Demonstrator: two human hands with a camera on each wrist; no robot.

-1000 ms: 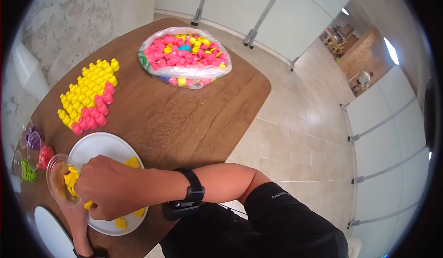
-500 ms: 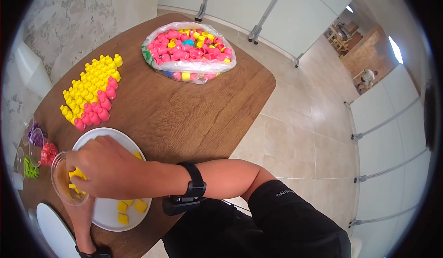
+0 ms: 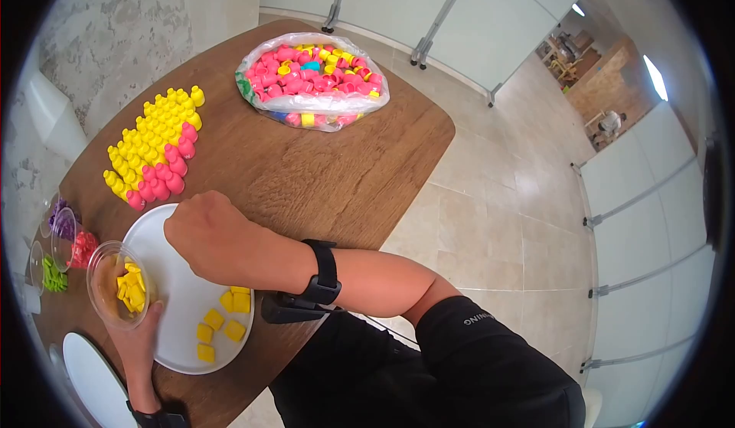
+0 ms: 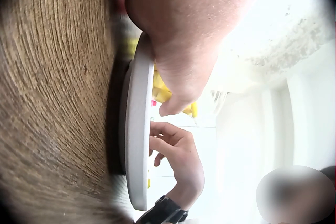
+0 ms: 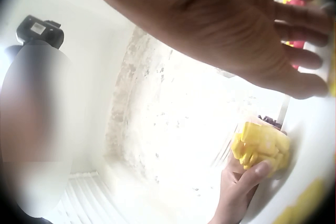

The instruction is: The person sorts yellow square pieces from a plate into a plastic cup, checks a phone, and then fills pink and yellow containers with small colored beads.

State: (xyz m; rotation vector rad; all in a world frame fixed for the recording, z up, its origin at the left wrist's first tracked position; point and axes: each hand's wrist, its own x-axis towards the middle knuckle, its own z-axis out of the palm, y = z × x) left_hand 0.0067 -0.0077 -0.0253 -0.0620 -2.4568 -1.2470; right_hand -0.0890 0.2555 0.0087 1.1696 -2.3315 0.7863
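Observation:
My left hand (image 3: pixel 140 342) holds a clear plastic cup (image 3: pixel 98 292) by its side, tilted at the left edge of a white round plate (image 3: pixel 180 344). Inside the cup are several flat yellow pieces (image 3: pixel 132 290), seen too in the right wrist view. On the plate's near right part lie several yellow square pieces (image 3: pixel 213 319). Over the plate's far part is my right hand (image 3: pixel 210 233), back up, its fingertips hidden in the head view. The right wrist view shows the fingers (image 5: pixel 302 56) spread apart, pointing toward the plate, with a bit of yellow at their tips.
Cups of purple (image 3: pixel 64 225), red (image 3: pixel 83 250) and green pieces (image 3: pixel 53 275) stand at the left. Farther back are rows of small yellow (image 3: pixel 153 133) and pink bottles (image 3: pixel 162 181). A clear bag (image 3: pixel 325 105) of pink and yellow caps sits behind. Another white oval thing (image 3: pixel 92 374) lies front left.
My right hand has come out of the cup and moved right over the plate's far part. More yellow squares on the plate are uncovered. My left hand stays on the cup.

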